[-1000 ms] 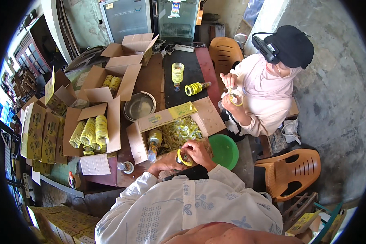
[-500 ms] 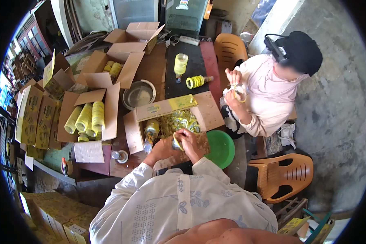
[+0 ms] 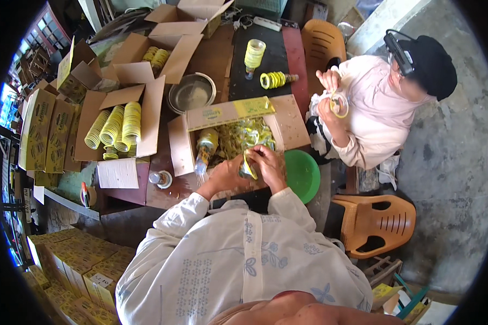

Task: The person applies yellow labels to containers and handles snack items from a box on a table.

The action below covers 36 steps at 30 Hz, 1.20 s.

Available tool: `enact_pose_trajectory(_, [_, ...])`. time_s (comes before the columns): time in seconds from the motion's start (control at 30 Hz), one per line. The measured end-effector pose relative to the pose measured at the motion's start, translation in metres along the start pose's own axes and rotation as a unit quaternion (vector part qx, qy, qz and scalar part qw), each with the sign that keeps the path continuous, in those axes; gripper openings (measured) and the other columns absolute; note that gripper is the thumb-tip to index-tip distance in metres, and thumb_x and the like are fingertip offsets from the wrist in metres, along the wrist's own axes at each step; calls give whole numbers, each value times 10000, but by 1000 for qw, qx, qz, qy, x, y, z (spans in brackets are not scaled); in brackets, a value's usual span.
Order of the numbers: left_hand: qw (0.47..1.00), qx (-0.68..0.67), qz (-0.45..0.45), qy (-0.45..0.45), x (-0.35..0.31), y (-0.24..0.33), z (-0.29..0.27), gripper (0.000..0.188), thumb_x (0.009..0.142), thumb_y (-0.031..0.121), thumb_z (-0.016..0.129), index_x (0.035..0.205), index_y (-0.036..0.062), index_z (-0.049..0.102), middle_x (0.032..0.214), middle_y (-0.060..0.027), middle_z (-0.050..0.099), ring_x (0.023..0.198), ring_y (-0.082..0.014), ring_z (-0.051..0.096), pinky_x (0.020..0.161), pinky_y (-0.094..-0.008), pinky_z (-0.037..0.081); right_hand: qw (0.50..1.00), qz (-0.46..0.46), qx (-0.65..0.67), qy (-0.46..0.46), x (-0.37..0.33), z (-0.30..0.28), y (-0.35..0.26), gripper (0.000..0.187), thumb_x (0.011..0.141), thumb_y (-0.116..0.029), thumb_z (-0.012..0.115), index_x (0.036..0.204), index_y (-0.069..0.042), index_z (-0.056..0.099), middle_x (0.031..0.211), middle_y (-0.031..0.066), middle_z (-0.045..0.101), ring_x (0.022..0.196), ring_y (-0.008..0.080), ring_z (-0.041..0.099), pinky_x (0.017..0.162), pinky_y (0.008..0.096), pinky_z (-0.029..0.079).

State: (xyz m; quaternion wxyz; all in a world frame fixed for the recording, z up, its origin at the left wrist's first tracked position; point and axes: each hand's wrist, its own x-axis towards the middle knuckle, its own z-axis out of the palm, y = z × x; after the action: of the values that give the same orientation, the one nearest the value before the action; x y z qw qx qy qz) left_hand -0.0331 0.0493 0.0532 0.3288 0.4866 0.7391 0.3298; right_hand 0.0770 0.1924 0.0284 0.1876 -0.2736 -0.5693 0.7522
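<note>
In front of my body, both hands are at a small clear cup with a yellow edge (image 3: 249, 168). My left hand (image 3: 226, 175) is curled around its left side. On its right, my right hand (image 3: 268, 164) pinches the yellow edge with bent fingers. Just beyond them lies an open carton (image 3: 229, 108) full of crumpled yellow and clear scraps (image 3: 243, 138). Inside its left end leans a clear stack or bottle (image 3: 206, 144) with a yellow upper part; its exact kind is unclear.
Left stands a carton (image 3: 153, 122) of stacked yellow-ringed cups (image 3: 131, 122). A metal bowl (image 3: 192, 93) sits behind, a green basin (image 3: 303, 176) at right. A person (image 3: 374, 103) at right handles a clear yellow-rimmed cup (image 3: 339, 105). An orange chair (image 3: 382, 219) stands nearby.
The view has shifted, so the table sits higher in the picture. My hands have turned the cup, and its yellow edge now stands more upright. The other person's cup shows more openly.
</note>
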Motion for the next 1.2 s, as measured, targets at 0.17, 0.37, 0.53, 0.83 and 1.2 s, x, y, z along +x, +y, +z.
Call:
enact_pose_trajectory(0.17, [998,-60,25,-21,6,-4,-8,843,686,411,811,1343,37,438,1133,-247,644,1066,-396,627,892,-446,500,963,-142,-221,-58,-2,6,-27,128,902,-21,658,1025,-7,692,940,69,687,837,151,652,735,266,519])
enact_pose_trajectory(0.37, [965,-213,30,-151,-1,-6,-20,808,691,468,849,1274,5,534,1199,-157,621,1156,-273,569,1019,-374,408,934,-212,-260,-122,-21,12,-38,157,832,69,666,959,-17,700,862,94,647,790,222,651,679,321,511])
enact_pose_trajectory(0.53, [866,-457,17,-201,-6,-2,-10,519,719,171,869,1134,-11,616,1076,-83,656,1028,-192,613,921,-326,483,910,-244,-307,-135,-28,25,-51,59,844,-3,693,903,-2,695,833,84,633,771,198,638,679,307,505])
enact_pose_trajectory(0.83, [954,-272,83,-95,12,2,8,335,692,156,783,977,41,649,874,-66,693,797,-222,671,728,-360,526,947,-170,-260,-86,-13,9,-46,70,843,-71,712,858,-4,698,803,80,645,722,193,614,656,313,477])
enact_pose_trajectory(1.2, [985,-167,-27,-40,15,0,4,373,672,193,731,974,12,608,829,-133,675,773,-259,667,749,-370,525,962,-86,-247,83,3,23,-7,112,835,-80,747,849,13,686,742,41,662,692,94,616,640,261,493])
